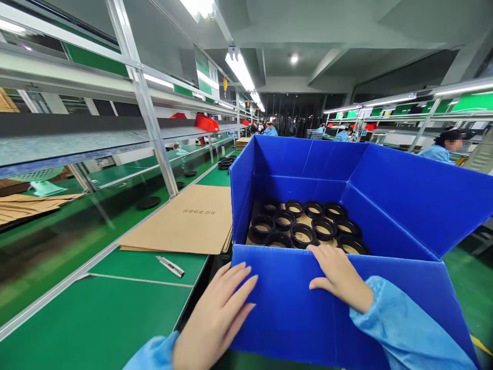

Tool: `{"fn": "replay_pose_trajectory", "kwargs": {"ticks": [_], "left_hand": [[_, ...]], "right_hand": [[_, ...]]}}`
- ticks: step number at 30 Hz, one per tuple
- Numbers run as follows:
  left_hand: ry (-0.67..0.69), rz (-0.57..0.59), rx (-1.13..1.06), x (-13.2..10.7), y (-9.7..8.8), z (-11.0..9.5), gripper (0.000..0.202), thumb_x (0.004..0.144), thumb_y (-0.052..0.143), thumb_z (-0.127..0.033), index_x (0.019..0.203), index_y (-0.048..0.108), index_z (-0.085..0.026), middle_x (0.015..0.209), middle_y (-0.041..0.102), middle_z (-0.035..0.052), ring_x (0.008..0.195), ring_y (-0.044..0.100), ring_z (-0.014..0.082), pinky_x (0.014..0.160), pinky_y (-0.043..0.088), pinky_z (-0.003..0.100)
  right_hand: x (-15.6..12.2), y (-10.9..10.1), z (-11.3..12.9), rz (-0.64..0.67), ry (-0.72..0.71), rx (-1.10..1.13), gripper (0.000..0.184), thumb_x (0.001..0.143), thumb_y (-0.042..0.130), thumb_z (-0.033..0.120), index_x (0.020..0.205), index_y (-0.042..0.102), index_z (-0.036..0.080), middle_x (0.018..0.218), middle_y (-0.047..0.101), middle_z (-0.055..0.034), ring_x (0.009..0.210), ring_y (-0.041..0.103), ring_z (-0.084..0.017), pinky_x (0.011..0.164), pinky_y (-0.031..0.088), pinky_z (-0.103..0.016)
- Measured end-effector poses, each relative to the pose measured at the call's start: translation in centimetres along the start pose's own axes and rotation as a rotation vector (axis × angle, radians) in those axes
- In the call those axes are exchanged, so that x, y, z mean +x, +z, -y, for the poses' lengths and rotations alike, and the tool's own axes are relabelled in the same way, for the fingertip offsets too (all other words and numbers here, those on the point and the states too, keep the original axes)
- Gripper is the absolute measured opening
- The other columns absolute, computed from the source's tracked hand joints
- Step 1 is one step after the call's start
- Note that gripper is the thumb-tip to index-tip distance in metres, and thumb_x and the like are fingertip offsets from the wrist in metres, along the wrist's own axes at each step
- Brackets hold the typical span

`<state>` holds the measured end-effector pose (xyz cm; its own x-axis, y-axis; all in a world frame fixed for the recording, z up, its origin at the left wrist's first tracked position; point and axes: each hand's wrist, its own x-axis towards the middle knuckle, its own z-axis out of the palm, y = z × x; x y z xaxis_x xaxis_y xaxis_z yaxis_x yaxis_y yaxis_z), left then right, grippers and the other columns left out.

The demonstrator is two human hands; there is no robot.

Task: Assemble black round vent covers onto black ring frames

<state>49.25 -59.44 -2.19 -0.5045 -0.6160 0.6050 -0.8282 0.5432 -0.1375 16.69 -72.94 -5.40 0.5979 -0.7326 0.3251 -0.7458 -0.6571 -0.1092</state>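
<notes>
A blue corrugated plastic box (400, 200) stands open in front of me, its flaps raised. Inside it, several black rings (304, 226) lie in rows on a brown cardboard sheet. My left hand (217, 313) lies flat against the box's near left corner, fingers stretched out and together. My right hand (339, 275) rests on the near wall's top edge, its fingers curled over the rim toward the rings. Both arms wear light blue sleeves.
A stack of brown cardboard sheets (188, 221) lies left of the box on the green bench, with a utility knife (170, 266) in front of it. More black rings (225, 163) sit further along the line. Metal shelving runs on the left. People in blue coats (439, 149) work behind.
</notes>
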Motion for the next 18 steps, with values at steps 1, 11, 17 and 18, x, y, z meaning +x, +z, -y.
{"fn": "replay_pose_trajectory", "kwargs": {"ticks": [1, 11, 17, 18], "left_hand": [[0.003, 0.056, 0.017, 1.8, 1.6, 0.1, 0.064, 0.093, 0.067, -0.032, 0.151, 0.041, -0.022, 0.152, 0.048, 0.0127, 0.141, 0.044, 0.0300, 0.116, 0.041, 0.051], [-0.091, 0.124, -0.137, 4.4, 7.9, 1.5, 0.102, 0.076, 0.061, -0.076, 0.158, 0.021, -0.032, 0.146, 0.049, 0.0177, 0.134, 0.044, 0.0422, 0.109, 0.029, 0.073], [-0.077, 0.098, -0.081, 3.7, 7.9, 1.5, 0.099, 0.077, 0.055, -0.080, 0.157, 0.027, -0.031, 0.149, 0.046, 0.0196, 0.133, 0.046, 0.0437, 0.105, 0.033, 0.072], [-0.065, 0.086, -0.071, 3.6, 8.2, 1.7, 0.100, 0.076, 0.054, -0.082, 0.157, 0.028, -0.031, 0.149, 0.047, 0.0200, 0.132, 0.047, 0.0437, 0.105, 0.035, 0.071]], "right_hand": [[-0.3, 0.0, 0.0, -0.008, -0.010, 0.015, 0.070, 0.078, 0.086, 0.043, 0.134, 0.051, 0.020, 0.116, 0.063, -0.0137, 0.105, 0.060, -0.035, 0.088, 0.048, -0.049], [10.4, -1.8, -5.1, 0.323, 0.106, 0.280, 0.042, 0.106, 0.038, 0.046, 0.107, 0.071, 0.019, 0.088, 0.071, -0.0063, 0.080, 0.069, -0.022, 0.076, 0.054, -0.032], [17.1, 5.0, -5.7, 0.266, 0.066, 0.087, 0.092, 0.068, 0.090, 0.039, 0.149, 0.048, 0.021, 0.140, 0.053, -0.0227, 0.120, 0.060, -0.036, 0.096, 0.048, -0.045], [17.2, 6.0, -5.3, 0.244, 0.046, 0.056, 0.094, 0.066, 0.091, 0.040, 0.148, 0.050, 0.022, 0.139, 0.053, -0.0230, 0.119, 0.061, -0.036, 0.094, 0.048, -0.046]]}}
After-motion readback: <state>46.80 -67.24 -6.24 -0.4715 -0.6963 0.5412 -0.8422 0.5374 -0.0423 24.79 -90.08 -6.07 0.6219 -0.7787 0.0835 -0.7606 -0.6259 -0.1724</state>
